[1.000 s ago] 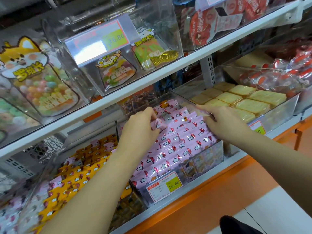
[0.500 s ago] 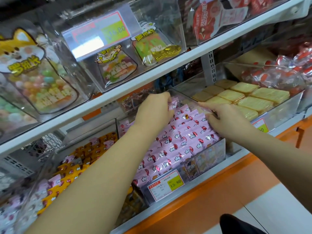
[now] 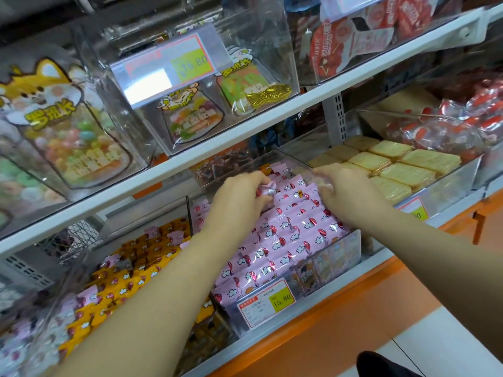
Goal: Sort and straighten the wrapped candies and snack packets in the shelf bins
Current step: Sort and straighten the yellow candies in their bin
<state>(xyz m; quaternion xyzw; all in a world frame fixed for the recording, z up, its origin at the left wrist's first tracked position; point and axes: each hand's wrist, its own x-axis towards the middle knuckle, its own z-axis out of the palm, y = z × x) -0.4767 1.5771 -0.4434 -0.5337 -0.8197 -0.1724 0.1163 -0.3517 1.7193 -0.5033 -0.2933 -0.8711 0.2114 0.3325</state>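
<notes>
Left fingers (image 3: 255,179) pinch pink packet (image 3: 265,191) | packet rows (image 3: 294,235) glossy, cloud-and-red print

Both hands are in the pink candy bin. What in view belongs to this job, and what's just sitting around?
Job: left hand, pinching one of the pink candies; right hand, on them; their clear bin; yellow candies with pink strays.
Idle: cracker packs; price tag; jelly bags on the upper shelf; red packets.

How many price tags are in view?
3. Upper-shelf tag on the upper clear bin; lower tag on the pink candy bin; third tag on the cracker bin, partly behind the right forearm. More may be hidden.
</notes>
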